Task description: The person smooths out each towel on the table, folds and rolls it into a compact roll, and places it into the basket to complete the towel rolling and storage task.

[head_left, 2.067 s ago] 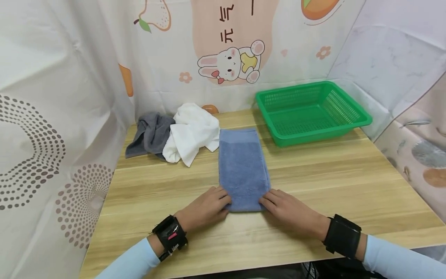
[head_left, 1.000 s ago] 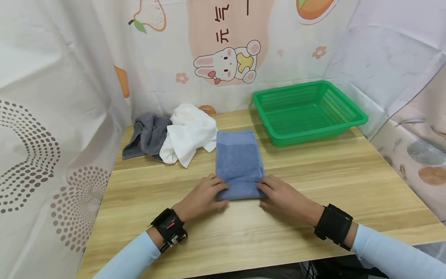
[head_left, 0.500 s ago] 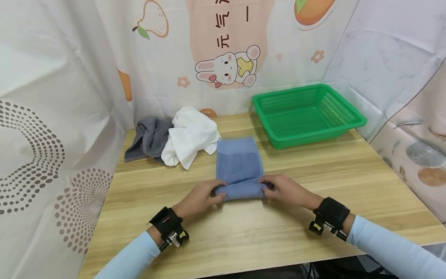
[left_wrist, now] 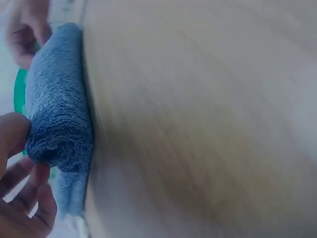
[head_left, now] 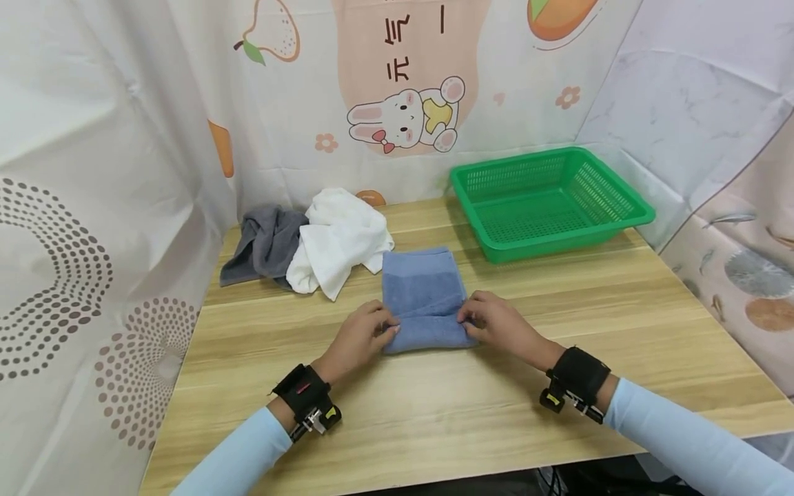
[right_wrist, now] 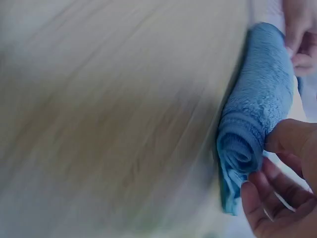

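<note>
left hand and right hand pinch a blue towel at both ends of its near roll, seemingly for even tension.

The head view is brightly and evenly lit, and the printed backdrop is rendered crisply. A pale sheen is reflected from the wooden tabletop towards its front, and a soft shadow is cast beside the green basket. Both wrist views are dimmer, hazed and tinted bluish; in them the wood grain is smeared by blur, the pile of the blue towel is better resolved, and the far hand, right or left, is softened.
</note>
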Available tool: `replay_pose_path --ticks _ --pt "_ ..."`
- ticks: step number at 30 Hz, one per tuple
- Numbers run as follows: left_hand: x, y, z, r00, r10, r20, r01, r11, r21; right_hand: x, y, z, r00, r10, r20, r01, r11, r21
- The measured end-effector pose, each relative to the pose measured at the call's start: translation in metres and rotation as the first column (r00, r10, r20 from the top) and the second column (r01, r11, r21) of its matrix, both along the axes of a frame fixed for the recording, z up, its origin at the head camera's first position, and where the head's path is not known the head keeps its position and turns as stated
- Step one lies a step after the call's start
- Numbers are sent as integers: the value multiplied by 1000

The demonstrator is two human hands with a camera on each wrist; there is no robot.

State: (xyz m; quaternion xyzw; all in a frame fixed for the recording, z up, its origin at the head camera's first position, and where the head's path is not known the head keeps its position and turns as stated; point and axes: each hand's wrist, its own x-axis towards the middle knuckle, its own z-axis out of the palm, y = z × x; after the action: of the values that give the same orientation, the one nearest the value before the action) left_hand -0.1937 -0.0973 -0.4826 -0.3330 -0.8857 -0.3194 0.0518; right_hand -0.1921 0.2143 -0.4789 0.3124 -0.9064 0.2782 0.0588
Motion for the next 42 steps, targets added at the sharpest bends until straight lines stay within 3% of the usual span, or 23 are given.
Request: replay_pose_path --ticks 2,5,11,16,18,21,24,26,30,35,38,40,42 --pt "2 1 1 993 -48 -111 41 997 -64 4 0 -1 989 48 -143 -39 997 64" --pt "5 -1 1 969 -113 -218 81 985 -151 11 -1 -1 958 124 -258 -85 984 159" --pt "6 -4 -2 956 -136 -259 74 970 -233 18 -3 1 939 184 -291 -89 946 313" --pt "1 -6 -8 955 -124 -269 72 978 -194 13 -3 -2 936 187 -298 -92 948 305" --pt "1 -7 -9 961 -111 -254 64 980 -186 10 -2 -3 945 184 -271 -106 954 279" --pt "0 -9 -7 983 -81 -164 49 981 -186 2 2 -5 963 186 -197 -143 966 214" --pt "-1 -10 -5 999 -26 -33 20 984 -175 -6 7 -3 980 198 -24 -194 975 104" --pt "-2 -11 -4 999 4 36 1 990 -141 -10 9 -2 972 198 129 -202 979 19" --pt "-3 -11 -5 992 16 121 -10 999 -50 -16 13 0 899 138 416 -105 989 -100" --pt "-11 -9 -6 988 23 153 -24 1000 7 -24 11 2 797 52 602 47 988 -148" --pt "-15 -7 -5 992 54 115 -54 999 -1 -27 8 3 731 40 682 120 975 -186" --pt "-16 -6 -6 996 68 53 -68 998 3 -29 7 3 689 45 724 159 964 -211" --pt "-15 -5 -6 998 56 -36 -55 998 12 -29 5 3 662 61 747 176 956 -234"
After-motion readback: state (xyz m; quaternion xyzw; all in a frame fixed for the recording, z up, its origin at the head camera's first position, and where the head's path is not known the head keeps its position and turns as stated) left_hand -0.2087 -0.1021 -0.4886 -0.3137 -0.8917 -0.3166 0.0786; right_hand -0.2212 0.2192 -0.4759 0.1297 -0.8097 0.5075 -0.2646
